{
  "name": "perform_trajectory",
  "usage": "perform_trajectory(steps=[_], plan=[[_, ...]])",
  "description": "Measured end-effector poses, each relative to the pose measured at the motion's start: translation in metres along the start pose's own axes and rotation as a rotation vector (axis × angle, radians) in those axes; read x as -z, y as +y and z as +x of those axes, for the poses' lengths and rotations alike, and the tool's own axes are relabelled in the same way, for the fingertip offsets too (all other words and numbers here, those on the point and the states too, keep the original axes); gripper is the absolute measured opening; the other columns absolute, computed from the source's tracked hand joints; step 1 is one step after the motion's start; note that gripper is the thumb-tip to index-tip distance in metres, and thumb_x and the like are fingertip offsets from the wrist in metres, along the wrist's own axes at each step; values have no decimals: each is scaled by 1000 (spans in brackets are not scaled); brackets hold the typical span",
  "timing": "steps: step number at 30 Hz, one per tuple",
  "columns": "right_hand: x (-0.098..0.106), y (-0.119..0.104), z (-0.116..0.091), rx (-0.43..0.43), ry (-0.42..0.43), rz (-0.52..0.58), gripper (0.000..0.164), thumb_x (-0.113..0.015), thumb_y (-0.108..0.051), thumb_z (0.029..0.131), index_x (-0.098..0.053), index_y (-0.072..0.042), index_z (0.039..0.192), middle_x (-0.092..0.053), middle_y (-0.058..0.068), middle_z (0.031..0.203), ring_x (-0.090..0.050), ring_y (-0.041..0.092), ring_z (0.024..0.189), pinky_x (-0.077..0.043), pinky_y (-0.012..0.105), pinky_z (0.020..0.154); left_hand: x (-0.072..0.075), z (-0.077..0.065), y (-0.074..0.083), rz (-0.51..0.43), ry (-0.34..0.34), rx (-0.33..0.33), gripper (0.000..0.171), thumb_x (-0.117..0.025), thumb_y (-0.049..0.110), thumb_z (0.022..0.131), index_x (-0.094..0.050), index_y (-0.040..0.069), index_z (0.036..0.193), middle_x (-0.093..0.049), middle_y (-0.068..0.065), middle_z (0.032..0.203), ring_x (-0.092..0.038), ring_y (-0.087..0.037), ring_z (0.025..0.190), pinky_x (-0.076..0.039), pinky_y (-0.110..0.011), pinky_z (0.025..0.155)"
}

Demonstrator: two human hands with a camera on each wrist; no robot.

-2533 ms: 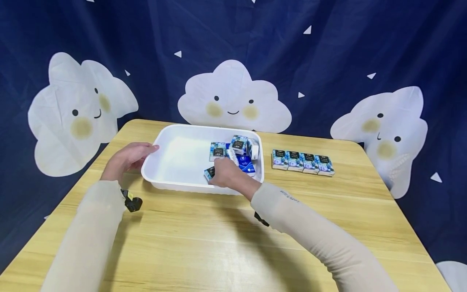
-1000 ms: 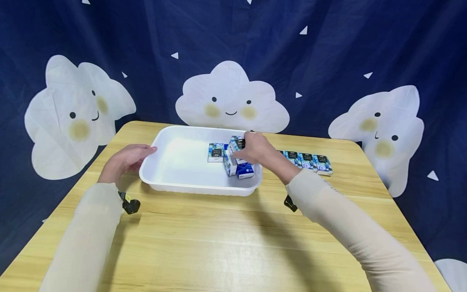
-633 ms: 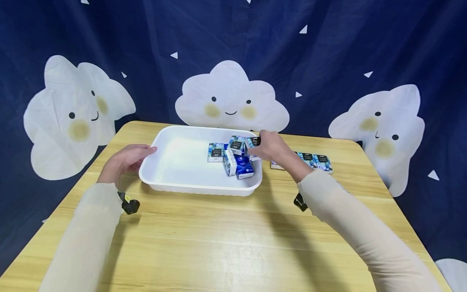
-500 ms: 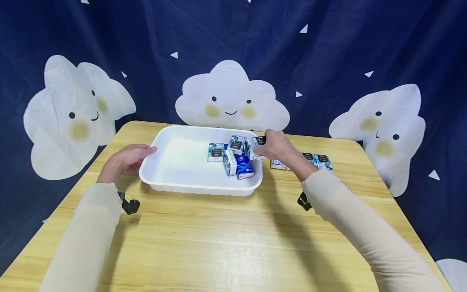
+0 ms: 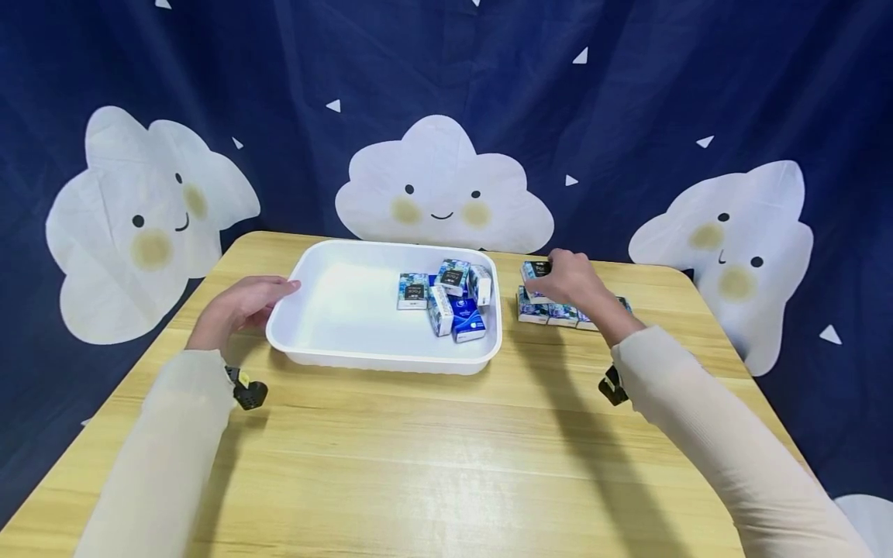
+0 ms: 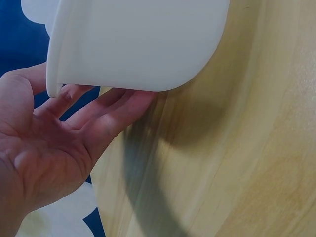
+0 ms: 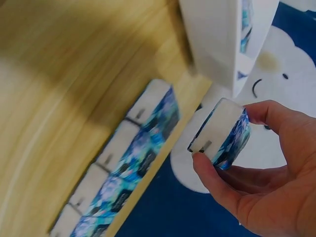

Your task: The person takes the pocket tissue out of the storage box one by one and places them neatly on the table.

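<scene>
My right hand [image 5: 574,280] pinches a small tissue pack [image 5: 535,273] with blue floral print and a black label. In the right wrist view this pack [image 7: 217,133] hangs between thumb and fingers. It is above the left end of a row of similar tissue packs [image 5: 562,313] on the table. My left hand [image 5: 244,304] holds the left end of a white plastic tray [image 5: 349,359]. In the left wrist view that hand [image 6: 54,133] has its thumb at the rim and its fingers under the wall.
Inside the tray's right half lie several floral tissue packs [image 5: 413,291] and a blue pack [image 5: 467,319]. The wooden table [image 5: 391,449] ends at a dark blue curtain [image 5: 446,62] with white clouds. A black wrist camera [image 5: 614,386] is on the right sleeve.
My right hand has lifted a tissue pack out of the tray and carried it right, over the rim, to above the row. My left hand stays at the tray.
</scene>
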State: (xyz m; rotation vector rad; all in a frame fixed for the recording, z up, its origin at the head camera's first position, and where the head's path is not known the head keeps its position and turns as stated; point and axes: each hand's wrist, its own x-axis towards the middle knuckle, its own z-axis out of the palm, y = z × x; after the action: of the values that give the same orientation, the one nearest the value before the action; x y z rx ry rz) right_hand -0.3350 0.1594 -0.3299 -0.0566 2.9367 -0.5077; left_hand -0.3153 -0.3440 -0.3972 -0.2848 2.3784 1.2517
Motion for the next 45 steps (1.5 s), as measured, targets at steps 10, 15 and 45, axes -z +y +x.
perform_trajectory(steps=[10, 15, 45], plan=[[3, 42, 0, -44, -10, -9, 76, -63, -42, 91, -42, 11, 142, -55, 30, 122, -55, 40, 102, -52, 47, 79, 0, 1, -4, -18, 1, -3, 77, -47, 60, 102, -35, 4, 153, -55, -16, 136, -63, -15, 97, -54, -28, 79], [2, 68, -2, -79, 22, 6, 71, -64, -42, 90, -48, 12, 134, -57, 23, 106, -54, 33, 87, -48, 36, 65, 0, 0, -3, -25, -2, 7, 77, -45, 60, 102, -33, 5, 155, -50, -17, 142, -60, -20, 105, -52, -27, 80], [2, 176, -8, -208, 243, 27, 53, -68, -39, 90, -38, -17, 52, -35, -4, 46, -40, 22, 53, -35, 35, 57, 0, 3, -3, -22, 4, 16, 78, -46, 61, 102, -34, 6, 155, -50, -18, 143, -61, -19, 107, -52, -27, 82]])
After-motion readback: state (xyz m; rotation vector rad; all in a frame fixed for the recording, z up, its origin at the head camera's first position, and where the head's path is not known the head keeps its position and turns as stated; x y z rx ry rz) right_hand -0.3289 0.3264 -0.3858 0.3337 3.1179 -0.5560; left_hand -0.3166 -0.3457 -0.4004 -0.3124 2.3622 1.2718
